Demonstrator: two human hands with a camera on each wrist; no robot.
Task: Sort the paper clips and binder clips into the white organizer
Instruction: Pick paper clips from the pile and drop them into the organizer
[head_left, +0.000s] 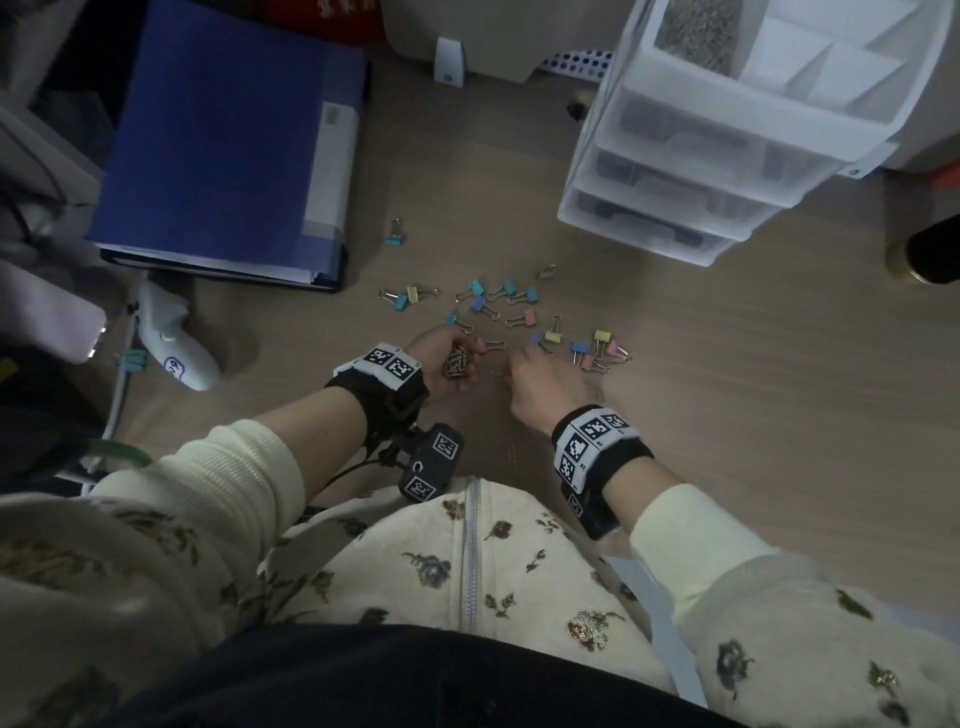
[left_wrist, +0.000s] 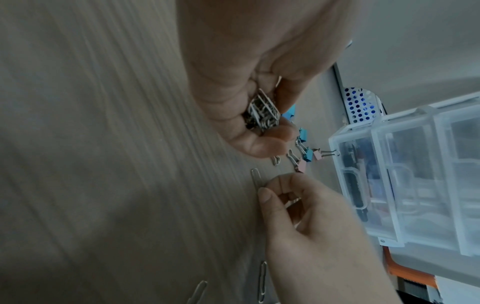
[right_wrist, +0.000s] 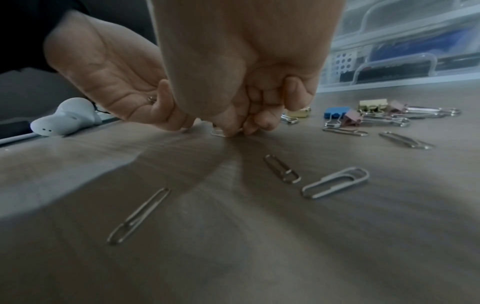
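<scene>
My left hand (head_left: 447, 364) (left_wrist: 259, 127) grips a bunch of silver paper clips (head_left: 457, 362) (left_wrist: 263, 112) just above the wooden floor. Right beside it, my right hand (head_left: 530, 379) (right_wrist: 233, 127) pinches a single paper clip (left_wrist: 255, 178) (right_wrist: 217, 132) that lies flat on the floor. Several loose paper clips (right_wrist: 335, 182) lie near the right hand. Pastel binder clips (head_left: 519, 312) (right_wrist: 363, 115) are scattered beyond both hands. The white organizer (head_left: 727, 119) (left_wrist: 405, 185) stands at the far right, with grey clips in one top compartment (head_left: 698, 31).
A blue binder (head_left: 223, 140) lies at the far left, with one binder clip (head_left: 395, 234) beside it. A white device (head_left: 176, 343) (right_wrist: 64, 117) lies left of my left hand. A dark round object (head_left: 930, 254) sits at the right edge.
</scene>
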